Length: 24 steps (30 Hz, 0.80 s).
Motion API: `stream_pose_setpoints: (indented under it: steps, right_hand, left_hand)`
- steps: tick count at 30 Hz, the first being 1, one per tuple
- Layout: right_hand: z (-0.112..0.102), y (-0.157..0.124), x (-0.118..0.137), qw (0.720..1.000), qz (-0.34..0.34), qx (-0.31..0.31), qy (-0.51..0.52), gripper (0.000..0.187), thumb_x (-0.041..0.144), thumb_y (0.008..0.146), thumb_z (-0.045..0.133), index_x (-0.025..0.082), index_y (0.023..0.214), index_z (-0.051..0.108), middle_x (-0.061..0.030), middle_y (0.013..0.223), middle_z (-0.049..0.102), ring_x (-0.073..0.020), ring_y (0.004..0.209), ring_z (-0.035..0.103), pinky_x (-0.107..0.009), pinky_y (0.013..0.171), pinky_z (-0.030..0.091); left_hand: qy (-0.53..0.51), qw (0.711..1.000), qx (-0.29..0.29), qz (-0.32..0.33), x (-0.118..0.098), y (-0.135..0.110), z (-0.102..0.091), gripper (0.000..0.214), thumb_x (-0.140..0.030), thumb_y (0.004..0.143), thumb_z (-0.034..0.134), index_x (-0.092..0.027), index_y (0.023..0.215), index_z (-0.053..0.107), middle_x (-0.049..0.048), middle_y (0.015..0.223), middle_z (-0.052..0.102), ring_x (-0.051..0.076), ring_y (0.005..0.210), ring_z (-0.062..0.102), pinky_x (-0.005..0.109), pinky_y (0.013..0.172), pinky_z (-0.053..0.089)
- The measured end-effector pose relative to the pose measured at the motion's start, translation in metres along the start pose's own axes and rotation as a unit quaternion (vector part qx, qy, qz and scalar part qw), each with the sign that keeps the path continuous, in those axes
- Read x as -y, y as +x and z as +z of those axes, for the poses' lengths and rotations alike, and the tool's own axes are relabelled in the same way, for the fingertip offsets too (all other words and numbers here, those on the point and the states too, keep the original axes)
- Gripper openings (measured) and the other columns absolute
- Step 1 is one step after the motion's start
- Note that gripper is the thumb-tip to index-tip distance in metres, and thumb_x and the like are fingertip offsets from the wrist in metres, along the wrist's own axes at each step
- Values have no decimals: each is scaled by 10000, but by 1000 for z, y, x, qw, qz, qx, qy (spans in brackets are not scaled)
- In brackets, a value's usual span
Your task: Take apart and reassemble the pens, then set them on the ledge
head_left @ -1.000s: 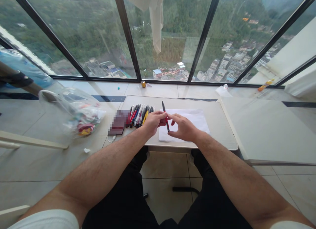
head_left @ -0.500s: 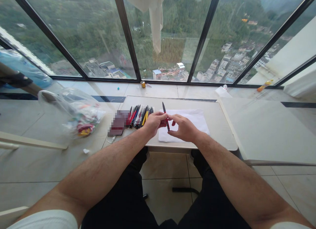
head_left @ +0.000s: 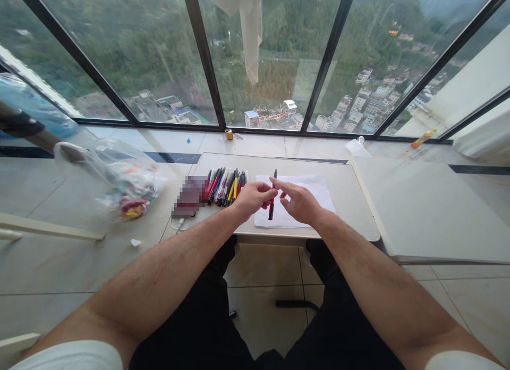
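My left hand [head_left: 255, 196] pinches a red and black pen [head_left: 271, 209] between thumb and fingers around its middle. The pen stands nearly upright in the picture, above a sheet of white paper [head_left: 314, 192]. My right hand [head_left: 299, 202] is just to the right of it, fingers apart. Its index fingertip lies at the upper part of the pen; whether it touches, I cannot tell. Left of my hands, several pens [head_left: 225, 186] lie side by side in a row, black, red, yellow and clear ones. A blurred-out dark red phone-like object [head_left: 191, 197] lies beside them, with a white cable.
The low table [head_left: 350, 200] stands before a large window. Another pale panel [head_left: 430, 210] adjoins it on the right. A clear plastic bag [head_left: 135, 189] of wrappers hangs at the left. A small can [head_left: 228, 134] and an orange bottle [head_left: 423, 138] are by the window.
The pen has turned from leaning left to leaning slightly right, still in my left hand. My right thumb has come away from its lower end, and the index finger now points at its upper part.
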State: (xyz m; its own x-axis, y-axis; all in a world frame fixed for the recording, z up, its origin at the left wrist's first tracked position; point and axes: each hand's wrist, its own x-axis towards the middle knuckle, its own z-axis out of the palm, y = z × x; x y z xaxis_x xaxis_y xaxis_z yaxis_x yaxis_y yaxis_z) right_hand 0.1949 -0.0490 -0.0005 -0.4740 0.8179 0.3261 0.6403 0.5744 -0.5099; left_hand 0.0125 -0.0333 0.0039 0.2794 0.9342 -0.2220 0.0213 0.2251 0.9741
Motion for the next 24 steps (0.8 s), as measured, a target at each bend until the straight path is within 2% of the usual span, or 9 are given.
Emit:
stream_pose_setpoints:
  steps: [4, 6, 8, 10, 12, 16, 18, 21, 24]
  right_hand:
    - [3, 0, -8, 996, 37, -75, 14, 418, 123, 837, 511, 245, 1214, 646, -44, 1099, 714, -184, 877, 678, -336, 832, 532]
    - [4, -1, -14, 989, 77, -115, 43, 326, 148, 826, 538, 243, 1099, 689, -30, 1026, 731, -173, 806, 685, -330, 791, 542]
    - [4, -2, -20, 978, 118, -143, 93, 255, 178, 809, 569, 235, 1023, 694, -23, 939, 734, -168, 761, 685, -322, 744, 548]
    - [4, -2, -26, 961, 160, -157, 165, 211, 210, 805, 577, 219, 991, 675, -19, 842, 721, -165, 722, 682, -307, 679, 549]
    - [5, -2, -31, 934, 204, -159, 245, 197, 251, 806, 586, 203, 987, 644, -20, 791, 701, -164, 677, 677, -282, 585, 534]
    - [9, 1, -34, 871, 275, -171, 368, 241, 347, 798, 620, 181, 973, 613, -23, 752, 672, -151, 603, 647, -244, 458, 487]
    - [13, 3, -34, 852, 286, -182, 398, 248, 364, 792, 630, 175, 953, 629, -11, 707, 649, -126, 566, 604, -235, 450, 484]
    - [19, 8, -35, 845, 295, -192, 403, 255, 367, 773, 650, 163, 925, 650, -10, 678, 638, -114, 552, 574, -229, 446, 487]
    - [26, 11, -36, 851, 309, -191, 378, 229, 333, 751, 650, 148, 886, 648, -32, 696, 661, -132, 566, 601, -245, 458, 507]
  left_hand:
    - [75, 996, 53, -1, 1, -2, 3, 367, -494, 782, 653, -127, 756, 653, 25, 608, 606, 112, 525, 552, 243, 485, 444]
    - [164, 985, 58, 21, 2, -3, 0, 367, -472, 851, 554, -134, 796, 687, 46, 676, 654, 136, 594, 598, 256, 529, 467]
    - [294, 952, 49, 74, 4, -3, -5, 296, -400, 850, 556, -156, 851, 724, 52, 764, 700, 164, 705, 637, 277, 631, 493]
    - [413, 901, 54, 121, 7, -3, -11, 235, -335, 808, 610, -178, 916, 747, 55, 862, 727, 193, 819, 650, 300, 748, 496]
    - [486, 858, 75, 148, 10, -4, -15, 264, -310, 775, 648, -188, 986, 749, 64, 977, 729, 220, 916, 647, 325, 841, 485]
    - [551, 808, 107, 180, 14, -6, -18, 321, -320, 747, 687, -197, 1039, 739, 66, 1107, 697, 248, 1067, 604, 340, 950, 453]
    - [573, 792, 115, 179, 14, -6, -19, 340, -329, 732, 706, -199, 1044, 738, 67, 1113, 689, 251, 1082, 590, 339, 965, 447]
    - [598, 770, 128, 180, 14, -7, -20, 349, -322, 722, 715, -199, 1047, 736, 69, 1105, 679, 249, 1055, 588, 338, 969, 442]
    - [610, 760, 130, 183, 14, -8, -20, 356, -309, 722, 707, -201, 1061, 728, 70, 1101, 666, 247, 1045, 585, 332, 965, 440]
